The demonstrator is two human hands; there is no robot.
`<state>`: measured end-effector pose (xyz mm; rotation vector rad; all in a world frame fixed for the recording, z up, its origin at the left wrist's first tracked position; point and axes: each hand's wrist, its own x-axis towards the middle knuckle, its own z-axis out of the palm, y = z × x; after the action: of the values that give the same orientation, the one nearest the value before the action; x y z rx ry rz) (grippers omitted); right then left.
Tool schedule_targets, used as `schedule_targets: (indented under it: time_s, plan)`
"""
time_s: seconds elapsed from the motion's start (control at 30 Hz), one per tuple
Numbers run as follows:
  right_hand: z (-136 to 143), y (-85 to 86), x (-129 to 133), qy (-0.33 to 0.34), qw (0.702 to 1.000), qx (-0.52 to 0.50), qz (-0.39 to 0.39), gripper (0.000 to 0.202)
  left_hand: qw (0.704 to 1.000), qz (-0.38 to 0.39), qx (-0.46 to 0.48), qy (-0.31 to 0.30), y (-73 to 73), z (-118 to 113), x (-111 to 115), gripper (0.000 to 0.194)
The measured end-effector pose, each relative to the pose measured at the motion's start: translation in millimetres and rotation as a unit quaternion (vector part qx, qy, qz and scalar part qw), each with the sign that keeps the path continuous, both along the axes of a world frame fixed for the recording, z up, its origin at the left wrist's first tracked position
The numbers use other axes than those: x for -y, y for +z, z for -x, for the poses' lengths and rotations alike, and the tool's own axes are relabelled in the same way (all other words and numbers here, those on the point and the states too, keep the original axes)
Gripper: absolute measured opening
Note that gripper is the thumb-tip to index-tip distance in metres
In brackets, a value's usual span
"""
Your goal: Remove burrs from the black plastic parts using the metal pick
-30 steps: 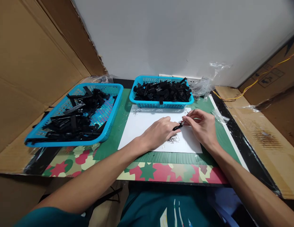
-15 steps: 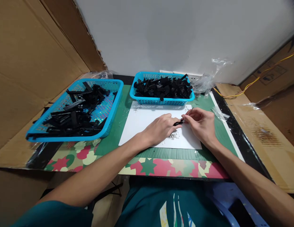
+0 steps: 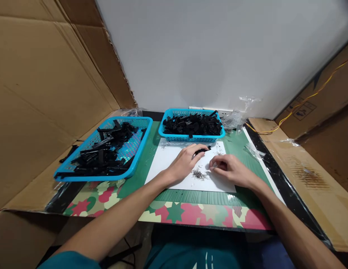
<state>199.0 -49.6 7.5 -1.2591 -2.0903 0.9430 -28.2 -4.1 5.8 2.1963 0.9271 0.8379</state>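
Observation:
A small black part (image 3: 203, 150) is gripped in the fingers of my left hand (image 3: 185, 162), above the white sheet (image 3: 165, 164). Just right of a pile of tiny metal pieces (image 3: 199, 174), my right hand (image 3: 231, 170) is closed, thumb and fingertips together. Whatever sits between those fingertips is too small to make out. More tiny pieces (image 3: 165, 144) lie near the sheet's back left corner, and a few others are behind my right hand.
Two blue baskets hold black parts: a large one (image 3: 147, 149) on the left, a smaller one (image 3: 190, 138) at the back. Clear plastic (image 3: 255, 151) lies on the right. Cardboard (image 3: 311, 172) flanks the table, and a yellow cable (image 3: 302, 99) runs along the right side.
My hands have moved apart; my right hand has left the black part and come down beside the metal pile. My left hand still holds the part. The camera view has tilted up.

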Motion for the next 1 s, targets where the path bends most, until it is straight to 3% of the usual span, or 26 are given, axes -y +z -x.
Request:
schedule_targets:
  time_s: [0.47,0.83,1.0]
  plan:
    - [3.8,-8.7,-2.5,-0.003,1.0,0.026,-0.006,0.017,0.999,0.015,-0.01,-0.034,7.4,-1.2,2.1,0.023]
    - [7.6,-9.4,-4.2,0.028,0.999,0.033,-0.022,0.012,0.997,0.043,-0.036,-0.054,0.8,2.7,-1.9,0.023]
    - [5.5,-5.9,-2.2,-0.023,0.999,-0.033,-0.012,0.014,0.996,0.034,-0.06,-0.056,5.8,3.5,1.3,0.017]
